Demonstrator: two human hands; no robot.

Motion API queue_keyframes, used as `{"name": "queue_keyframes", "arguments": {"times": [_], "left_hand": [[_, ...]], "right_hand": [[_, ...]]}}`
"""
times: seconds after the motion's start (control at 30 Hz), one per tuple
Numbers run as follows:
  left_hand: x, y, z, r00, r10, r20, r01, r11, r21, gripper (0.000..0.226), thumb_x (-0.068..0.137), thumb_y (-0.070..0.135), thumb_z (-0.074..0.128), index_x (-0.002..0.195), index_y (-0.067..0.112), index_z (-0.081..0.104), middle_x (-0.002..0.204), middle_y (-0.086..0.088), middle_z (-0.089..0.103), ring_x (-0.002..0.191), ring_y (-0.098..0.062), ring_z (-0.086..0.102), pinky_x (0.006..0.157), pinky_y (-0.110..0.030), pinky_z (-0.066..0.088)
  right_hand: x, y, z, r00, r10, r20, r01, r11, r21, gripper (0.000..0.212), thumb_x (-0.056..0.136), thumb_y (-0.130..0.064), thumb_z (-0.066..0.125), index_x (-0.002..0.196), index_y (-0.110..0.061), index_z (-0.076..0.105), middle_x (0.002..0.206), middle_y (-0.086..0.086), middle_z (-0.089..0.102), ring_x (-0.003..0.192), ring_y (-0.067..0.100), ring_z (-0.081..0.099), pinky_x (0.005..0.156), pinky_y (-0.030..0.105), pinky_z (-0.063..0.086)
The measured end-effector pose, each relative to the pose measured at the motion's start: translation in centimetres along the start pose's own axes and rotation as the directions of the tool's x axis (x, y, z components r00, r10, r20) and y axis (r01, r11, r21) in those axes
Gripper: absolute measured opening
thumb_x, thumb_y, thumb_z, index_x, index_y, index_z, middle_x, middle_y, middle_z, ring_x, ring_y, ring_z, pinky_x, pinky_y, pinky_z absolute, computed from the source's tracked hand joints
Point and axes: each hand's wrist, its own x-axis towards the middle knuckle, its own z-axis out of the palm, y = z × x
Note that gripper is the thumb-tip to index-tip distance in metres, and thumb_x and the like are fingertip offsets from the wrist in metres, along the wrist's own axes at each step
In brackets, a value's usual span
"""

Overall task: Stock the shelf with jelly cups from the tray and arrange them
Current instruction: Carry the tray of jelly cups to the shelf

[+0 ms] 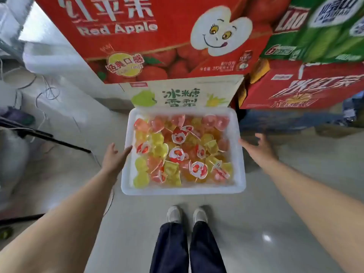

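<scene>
Two bare forearms reach down from the bottom corners of the view, above dark trouser legs (189, 247) and pale shoes (187, 213) planted on a glossy floor (256, 213). Just ahead of the shoes, a white plastic tray (183, 191) sits on the floor, heaped with jelly cups (182, 152) in yellow, orange and pink, some lying lid-up to show a red-and-white printed seal too small to read. The left hand (114, 157) has its fingers straight and spread, fingertips at the tray's left wall; the right hand (258, 147) is also spread with relaxed fingers, just beside the right wall. Neither grip has closed on anything. This looks like the opening step: taking hold of the tray by both sides to lift it. The next move likely calls for both hands to clamp the rim evenly and raise it level, since the loose cups could slide. No shelf is visible. Behind the tray stand stacked drink cartons: a red carton (137, 36) reading "Red Apple" with a smiling cartoon apple and "310", a pale carton (181, 95) with the characters 冰糖雪梨, a green carton (325, 28) showing "LAO", and another red carton (303, 85) whose writing is blurred.
</scene>
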Motion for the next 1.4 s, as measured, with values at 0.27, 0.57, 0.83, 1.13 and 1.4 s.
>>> {"name": "queue_keyframes", "arguments": {"times": [0.27, 0.57, 0.83, 1.13, 1.4], "left_hand": [[6.2, -2.9, 1.8, 0.991, -0.062, 0.116, 0.067, 0.997, -0.037, 0.033, 0.089, 0.050, 0.056, 0.096, 0.019, 0.063, 0.108, -0.007, 0.064, 0.097, -0.027, 0.060, 0.092, -0.040, 0.046], [8.6, -3.4, 3.2, 0.998, -0.052, -0.017, 0.053, 0.996, 0.069, 0.043, 0.088, 0.051, 0.056, 0.097, 0.009, 0.060, 0.089, -0.009, 0.059, 0.078, -0.025, 0.055, 0.074, -0.035, 0.046], [7.6, -3.2, 3.5, 0.977, 0.112, -0.179, -0.050, 0.947, 0.316, 0.060, 0.089, 0.049, 0.056, 0.055, 0.013, 0.022, 0.055, -0.006, 0.024, 0.057, -0.024, 0.024, 0.051, -0.035, 0.017], [0.5, -3.8, 5.9, 0.981, 0.083, -0.173, -0.015, 0.931, 0.365, 0.062, 0.091, 0.050, 0.050, 0.052, 0.011, 0.024, 0.052, -0.006, 0.027, 0.052, -0.024, 0.027, 0.049, -0.034, 0.021], [-7.1, -1.3, 9.2, 0.981, 0.193, -0.028, -0.158, 0.871, 0.465, 0.060, 0.091, 0.050, 0.051, 0.052, 0.010, 0.028, 0.053, -0.009, 0.031, 0.054, -0.025, 0.034, 0.052, -0.035, 0.023]], "right_hand": [[4.2, 3.9, 4.4, 0.975, 0.223, 0.012, -0.222, 0.964, 0.144, 0.067, 0.079, -0.046, 0.073, 0.130, -0.011, 0.049, 0.132, 0.011, 0.055, 0.109, 0.029, 0.059, 0.084, 0.032, 0.045], [6.6, 4.8, 6.7, 0.976, 0.207, 0.071, -0.218, 0.952, 0.217, 0.051, 0.072, -0.041, 0.079, 0.100, -0.001, 0.065, 0.085, 0.014, 0.066, 0.075, 0.029, 0.061, 0.066, 0.034, 0.051], [6.1, 5.5, 6.8, 0.996, 0.082, -0.032, -0.075, 0.981, 0.180, 0.030, 0.082, -0.037, 0.071, 0.081, -0.009, 0.063, 0.071, 0.002, 0.061, 0.061, 0.016, 0.057, 0.056, 0.025, 0.045], [1.8, 7.8, 1.6, 0.970, 0.121, -0.212, -0.095, 0.987, 0.131, 0.057, 0.082, -0.048, 0.067, 0.047, -0.014, 0.038, 0.046, 0.002, 0.039, 0.045, 0.018, 0.038, 0.045, 0.026, 0.026], [-6.5, 16.8, -5.2, 0.902, 0.290, -0.320, -0.202, 0.938, 0.280, 0.062, 0.075, -0.044, 0.075, 0.051, -0.019, 0.024, 0.053, 0.001, 0.020, 0.054, 0.018, 0.022, 0.053, 0.029, 0.017]]}}
